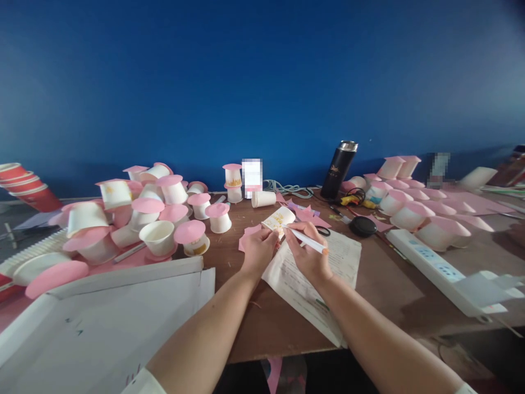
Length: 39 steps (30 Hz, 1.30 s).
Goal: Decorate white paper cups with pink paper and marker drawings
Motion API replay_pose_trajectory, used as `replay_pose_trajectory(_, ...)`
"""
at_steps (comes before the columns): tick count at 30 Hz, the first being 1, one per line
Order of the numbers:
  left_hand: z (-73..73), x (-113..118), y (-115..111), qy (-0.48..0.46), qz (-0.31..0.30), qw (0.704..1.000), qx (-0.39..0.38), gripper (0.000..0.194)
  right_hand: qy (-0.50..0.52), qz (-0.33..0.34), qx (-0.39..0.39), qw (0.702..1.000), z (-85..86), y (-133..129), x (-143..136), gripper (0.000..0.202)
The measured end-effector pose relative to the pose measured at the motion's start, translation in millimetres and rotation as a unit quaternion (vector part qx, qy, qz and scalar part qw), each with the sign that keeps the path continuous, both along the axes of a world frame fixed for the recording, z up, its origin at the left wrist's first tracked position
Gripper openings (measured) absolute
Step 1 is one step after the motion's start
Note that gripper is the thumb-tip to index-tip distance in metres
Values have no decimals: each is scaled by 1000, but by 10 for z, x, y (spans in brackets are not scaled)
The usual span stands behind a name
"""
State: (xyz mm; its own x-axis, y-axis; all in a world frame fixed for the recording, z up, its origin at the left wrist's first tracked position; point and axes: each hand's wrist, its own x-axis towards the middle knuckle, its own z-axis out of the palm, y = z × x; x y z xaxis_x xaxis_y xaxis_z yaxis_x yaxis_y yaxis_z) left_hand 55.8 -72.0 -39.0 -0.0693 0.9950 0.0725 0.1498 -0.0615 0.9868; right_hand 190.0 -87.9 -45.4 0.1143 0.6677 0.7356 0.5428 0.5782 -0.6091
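A white paper cup (275, 218) with yellow marks drawn on its side is tilted over the middle of the table. My left hand (261, 247) is closed around its lower part. In my right hand (307, 253) is a white marker with an orange end (308, 241), its tip against or close to the cup's side. Beneath both hands lies a printed sheet of paper (299, 298). Scraps of pink paper (248, 238) are beside and behind the cup.
Many white cups with pink paper discs (192, 235) crowd the left, behind a white board (123, 323). A black bottle (338, 169), a round black lid (362, 226), a white power strip (430, 265) and more pink-topped cups (443, 232) stand rightward. A blue wall (262, 82) rises behind.
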Motion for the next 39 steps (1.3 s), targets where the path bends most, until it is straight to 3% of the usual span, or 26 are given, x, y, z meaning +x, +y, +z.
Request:
replay_pose_trajectory(11, 26, -8, -22, 79, -3, 995, 57, 32, -29, 3, -14, 999, -22, 33, 9, 6)
replay_pose_trajectory(21, -130, 9, -19, 169, -28, 966, 196, 37, -15, -4, -31, 999, -15, 34, 15, 7)
replay_pose_trajectory(26, -82, -5, -30, 185, 4, 964, 193, 39, -9, -27, -22, 999, -5, 30, 7, 9)
replay_pose_trajectory(29, -20, -15, -21, 155, 20, 974, 164, 40, -10, -17, -19, 1000, 4, 30, 0, 10)
replay_pose_trajectory(33, 10, -17, 10, 12, -4, 1000, 20, 30, 13, -7, 0, 1000, 35, 29, 0, 7)
replay_pose_trajectory(36, -10, -2, 35, -136, -13, 989, -61, 24, 50, -31, 21, 998, 65, 34, 13, 7)
replay_pose_trajectory(39, -41, 23, 53, -219, -20, 973, -64, 26, 49, -40, 29, 998, 70, 43, 26, 7)
